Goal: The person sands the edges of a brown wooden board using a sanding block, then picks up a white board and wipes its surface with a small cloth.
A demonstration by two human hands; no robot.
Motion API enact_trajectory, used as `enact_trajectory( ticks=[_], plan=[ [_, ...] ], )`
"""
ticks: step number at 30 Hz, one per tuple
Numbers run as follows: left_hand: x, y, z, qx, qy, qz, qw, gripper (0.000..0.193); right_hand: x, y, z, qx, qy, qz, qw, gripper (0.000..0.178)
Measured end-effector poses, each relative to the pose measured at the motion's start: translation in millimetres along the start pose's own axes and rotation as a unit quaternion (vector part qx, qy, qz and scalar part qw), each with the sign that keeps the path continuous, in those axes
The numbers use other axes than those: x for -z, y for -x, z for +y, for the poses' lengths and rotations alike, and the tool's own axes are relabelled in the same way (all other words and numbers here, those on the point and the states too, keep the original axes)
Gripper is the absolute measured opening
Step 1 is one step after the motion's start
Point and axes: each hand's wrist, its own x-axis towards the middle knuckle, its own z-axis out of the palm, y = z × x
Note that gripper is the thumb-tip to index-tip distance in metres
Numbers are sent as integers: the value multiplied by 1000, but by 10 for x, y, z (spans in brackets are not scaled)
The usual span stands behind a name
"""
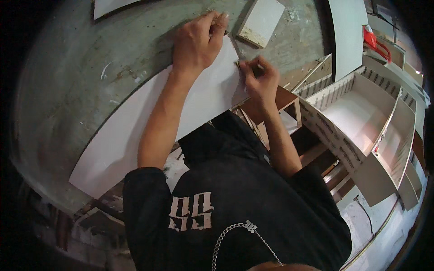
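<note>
A long white board [135,131] lies slantwise on a worn grey-green worktable [135,49], its near edge by my body. My left hand [197,43] is closed at the board's far end, thumb and fingers pinched together; whatever is between them is too small to tell. At the right end edge of the board, my right hand [262,80] is closed in a pinch. A small dark bit shows at its fingertips, but I cannot make out what it is. Just beyond the hands lies a short white block [261,22] with a rough, chipped edge.
To the right stands an open box frame [348,149] of pale panels with a divider. A tall white panel [348,40] and a red item [376,43] are behind it. Another white board [110,7] lies at the table's far left. Small scraps dot the tabletop.
</note>
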Motion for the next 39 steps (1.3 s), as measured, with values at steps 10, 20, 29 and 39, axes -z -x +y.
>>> enact_trajectory(
  ticks=[10,20,29,39],
  plan=[
    [9,0,-32,-28,-24,5,999,44,-167,-222,-257,-1,-27,-4,1000,20],
    [-18,-3,-7,9,13,-3,1000,49,-165,-342,-370,27,21,-4,999,16],
    [-37,26,37,24,13,-19,999,52,-225,-454,-405,36,-34,-7,999,16],
    [-10,-3,56,21,-4,-15,1000,51,-108,-420,-340,111,4,41,993,5]
  ],
)
